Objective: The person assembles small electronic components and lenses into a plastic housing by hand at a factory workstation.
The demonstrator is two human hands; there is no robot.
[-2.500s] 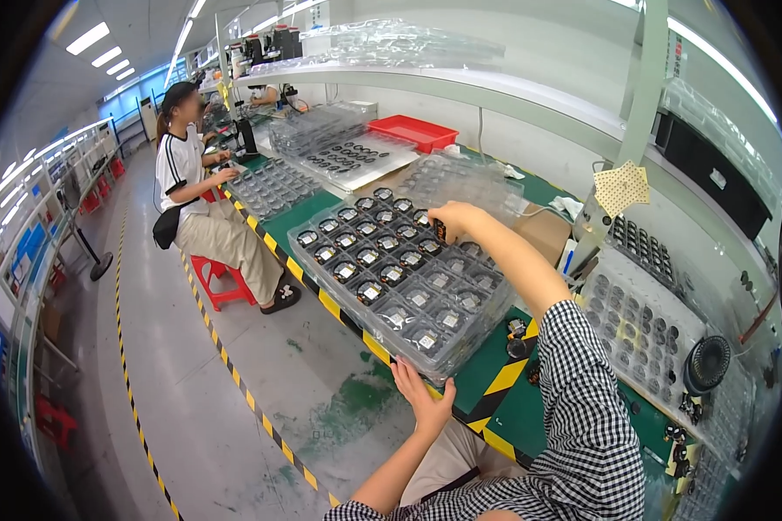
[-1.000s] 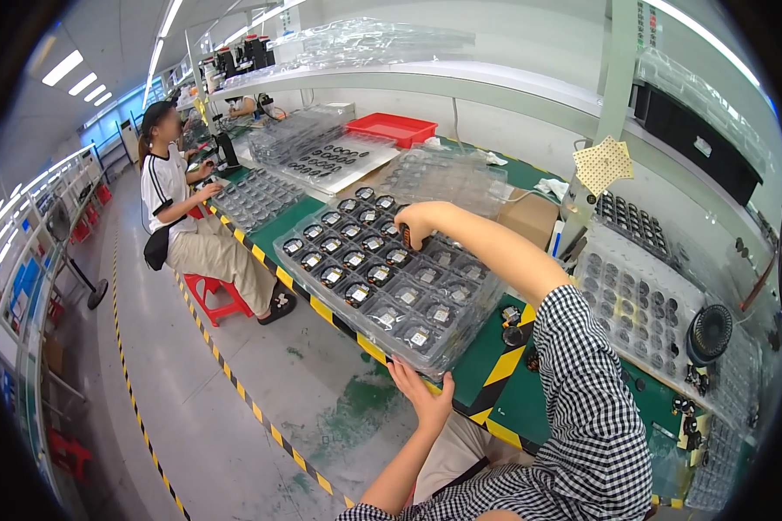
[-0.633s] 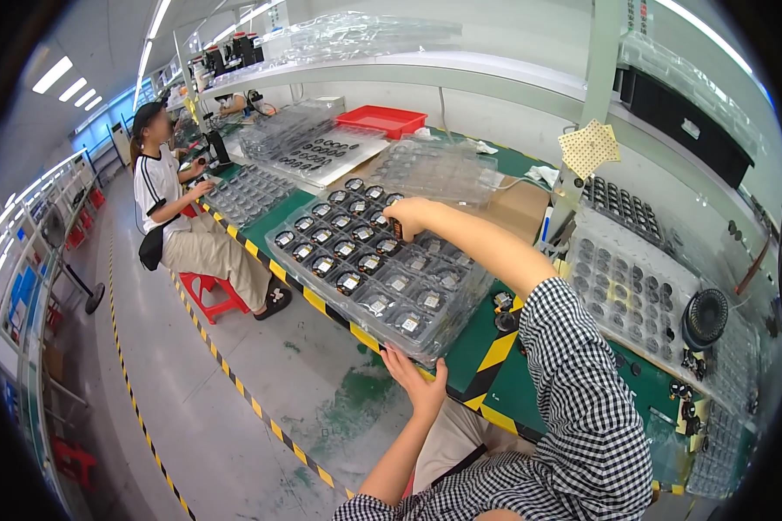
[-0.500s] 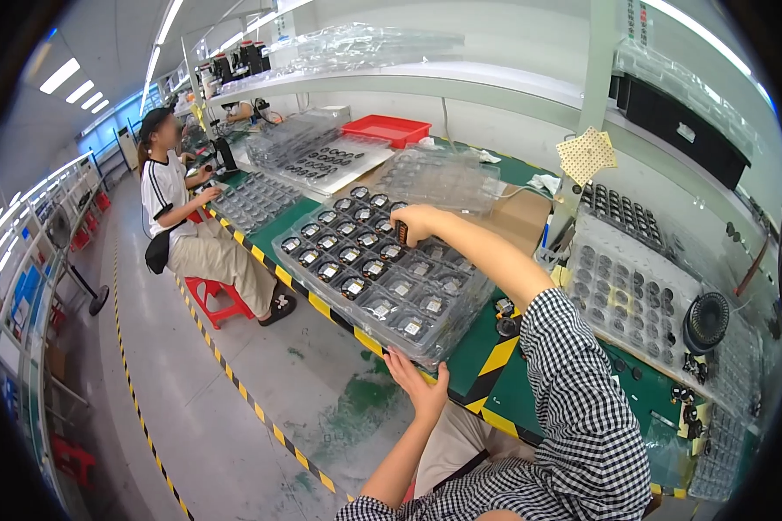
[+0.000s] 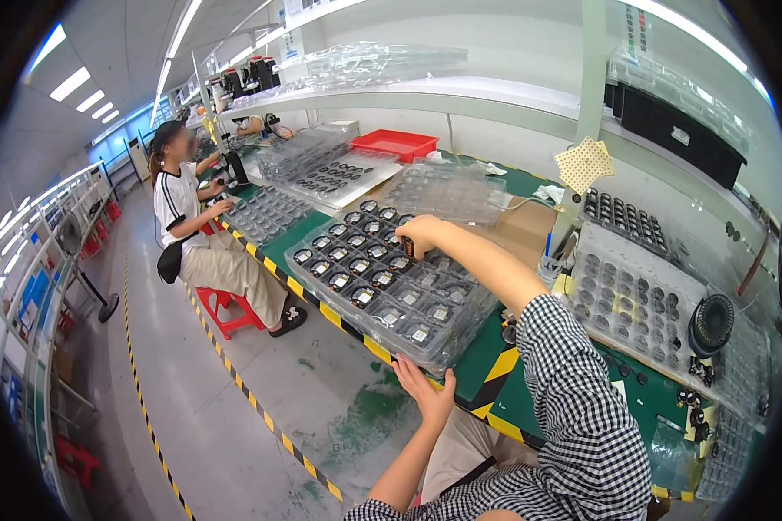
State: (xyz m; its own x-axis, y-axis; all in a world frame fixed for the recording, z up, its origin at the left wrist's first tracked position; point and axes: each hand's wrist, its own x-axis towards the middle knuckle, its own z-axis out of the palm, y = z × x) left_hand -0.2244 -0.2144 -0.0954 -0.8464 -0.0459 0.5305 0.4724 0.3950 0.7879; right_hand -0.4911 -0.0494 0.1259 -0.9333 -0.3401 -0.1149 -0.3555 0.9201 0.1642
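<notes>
Hands apart. Your right hand pinches a small part over the far right side of the clear tray stack; your left hand is spread at the stack's near corner, contact unclear. The small part shows black with some orange, mostly covered by your grip. White-labelled round black parts sit in rows in the stack; those nearest you look greyer, seen through plastic. The stack rests on a green bench edged with black-and-yellow tape. On the bench's right, a pale tray of dark discs and a black fan; farther back, a red tray. Above, a white shelf. Left, grey floor, and a co-worker on a red stool.
</notes>
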